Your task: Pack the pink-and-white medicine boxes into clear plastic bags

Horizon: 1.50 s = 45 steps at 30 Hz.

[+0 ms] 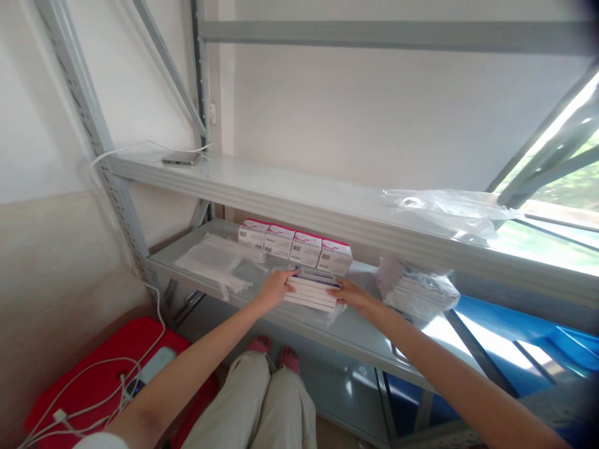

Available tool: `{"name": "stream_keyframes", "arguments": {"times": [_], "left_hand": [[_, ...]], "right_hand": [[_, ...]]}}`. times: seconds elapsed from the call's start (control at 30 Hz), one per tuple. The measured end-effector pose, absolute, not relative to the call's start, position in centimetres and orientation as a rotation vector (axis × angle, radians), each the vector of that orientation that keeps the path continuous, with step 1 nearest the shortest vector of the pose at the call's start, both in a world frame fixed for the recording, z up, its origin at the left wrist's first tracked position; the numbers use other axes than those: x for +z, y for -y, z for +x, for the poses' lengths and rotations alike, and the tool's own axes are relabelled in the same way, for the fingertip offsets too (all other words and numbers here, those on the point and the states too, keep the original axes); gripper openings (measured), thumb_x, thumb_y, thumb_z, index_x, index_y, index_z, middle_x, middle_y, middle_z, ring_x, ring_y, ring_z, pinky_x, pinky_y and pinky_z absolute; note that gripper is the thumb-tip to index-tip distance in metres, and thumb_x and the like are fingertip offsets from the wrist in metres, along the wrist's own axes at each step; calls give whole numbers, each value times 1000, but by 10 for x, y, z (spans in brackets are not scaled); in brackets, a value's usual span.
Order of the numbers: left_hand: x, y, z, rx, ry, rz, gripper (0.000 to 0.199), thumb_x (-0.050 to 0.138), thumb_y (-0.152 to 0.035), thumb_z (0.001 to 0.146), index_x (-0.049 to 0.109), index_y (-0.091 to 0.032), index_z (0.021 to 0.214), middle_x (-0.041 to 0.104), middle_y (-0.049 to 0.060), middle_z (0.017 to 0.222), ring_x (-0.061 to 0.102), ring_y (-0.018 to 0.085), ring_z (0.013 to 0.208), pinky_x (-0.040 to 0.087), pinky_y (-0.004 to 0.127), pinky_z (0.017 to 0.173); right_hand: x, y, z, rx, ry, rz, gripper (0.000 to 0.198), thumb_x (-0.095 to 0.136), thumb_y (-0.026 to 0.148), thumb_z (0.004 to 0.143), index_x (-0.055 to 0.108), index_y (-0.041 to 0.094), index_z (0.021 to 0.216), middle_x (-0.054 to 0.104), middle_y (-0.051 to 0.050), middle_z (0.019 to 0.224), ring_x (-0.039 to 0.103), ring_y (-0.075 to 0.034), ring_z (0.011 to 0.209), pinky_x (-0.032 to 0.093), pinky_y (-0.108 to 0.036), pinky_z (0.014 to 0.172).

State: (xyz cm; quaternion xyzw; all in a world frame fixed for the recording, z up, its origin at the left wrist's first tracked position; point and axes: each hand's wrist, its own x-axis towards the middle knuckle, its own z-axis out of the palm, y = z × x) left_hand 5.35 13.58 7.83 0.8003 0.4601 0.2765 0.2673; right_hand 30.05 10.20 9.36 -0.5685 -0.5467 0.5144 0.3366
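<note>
A stack of flat white boxes, the top one showing a dark blue band, sits on the lower shelf. My left hand grips its left end, thumb on top. At the right end my right hand has its fingers closed on the same stack. Clear plastic lies beneath and in front of the boxes. Just behind stands a row of several white cartons with pink edges. To the left, clear plastic bags lie flat on the shelf.
Right of the stack rests a plastic-wrapped bundle. The upper shelf overhangs the work, carrying a phone and a crumpled plastic bag. A red stool-like object with white cables stands at lower left.
</note>
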Motion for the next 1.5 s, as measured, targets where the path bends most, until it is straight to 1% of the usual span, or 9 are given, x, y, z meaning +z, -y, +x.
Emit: {"name": "stream_keyframes", "arguments": {"times": [0.23, 0.37, 0.53, 0.67, 0.77, 0.9, 1.1, 1.33, 1.5], "left_hand": [[32, -161, 51, 851, -1305, 2031, 58, 59, -2, 79, 53, -19, 133, 68, 7, 115, 63, 22, 103, 46, 34, 95], [21, -165, 49, 812, -1290, 2117, 56, 57, -4, 81, 51, -20, 135, 63, 9, 123, 61, 22, 109, 45, 33, 97], [23, -165, 42, 478, -1286, 2527, 59, 57, -14, 87, 40, -19, 143, 56, 14, 132, 58, 26, 114, 42, 41, 99], [37, -164, 32, 248, -1207, 3025, 67, 60, -9, 82, 34, -9, 144, 65, 18, 116, 60, 27, 109, 26, 50, 111], [56, -167, 24, 232, -1103, 3354, 51, 48, -1, 83, 49, -6, 134, 69, 14, 103, 61, 25, 105, 15, 51, 116], [91, -174, 12, 306, -942, 3587, 32, 46, 1, 81, 70, -12, 99, 68, 11, 96, 52, 26, 119, 12, 49, 118], [130, -188, 3, 351, -925, 3774, 31, 47, -2, 83, 66, -16, 104, 61, 9, 117, 35, 27, 135, 11, 54, 117], [123, -193, 2, 663, -945, 3215, 31, 45, 3, 78, 67, -17, 86, 65, 9, 98, 42, 25, 126, 9, 53, 117], [136, -191, -13, 646, -968, 3178, 34, 42, 4, 79, 65, -18, 92, 61, 6, 90, 50, 22, 107, 13, 53, 115]], "right_hand": [[68, -145, 289, 1084, 1717, -1464, 61, 69, 55, 64, 64, 22, 115, 66, -11, 118, 60, -32, 109, 50, -49, 91], [46, -146, 294, 852, 1920, -1579, 51, 59, 47, 79, 60, 19, 122, 66, -12, 119, 60, -30, 111, 43, -48, 99], [38, -114, 299, -79, 2406, -1900, 45, 57, 35, 87, 57, 12, 125, 66, -19, 115, 56, -33, 115, 22, -55, 109], [53, -94, 293, -533, 2646, -1934, 33, 55, 35, 90, 67, 11, 109, 71, -18, 102, 61, -31, 104, 29, -47, 104], [69, -92, 288, -629, 2630, -1955, 30, 56, 33, 89, 70, 10, 99, 71, -18, 95, 61, -32, 100, 37, -45, 93], [88, -96, 286, -723, 2605, -1920, 27, 51, 27, 91, 71, 9, 92, 71, -17, 89, 62, -30, 92, 39, -43, 85], [103, -102, 285, -922, 2702, -1754, 26, 48, 15, 89, 74, 13, 85, 71, -14, 87, 60, -29, 93, 39, -44, 86], [115, -107, 291, -932, 2587, -1849, 32, 47, 6, 78, 75, 16, 88, 68, -18, 102, 44, -36, 119, 30, -53, 100], [131, -100, 307, -704, 2547, -1664, 45, 36, 0, 77, 70, 18, 100, 57, -16, 125, 39, -32, 124, 25, -53, 106]]}}
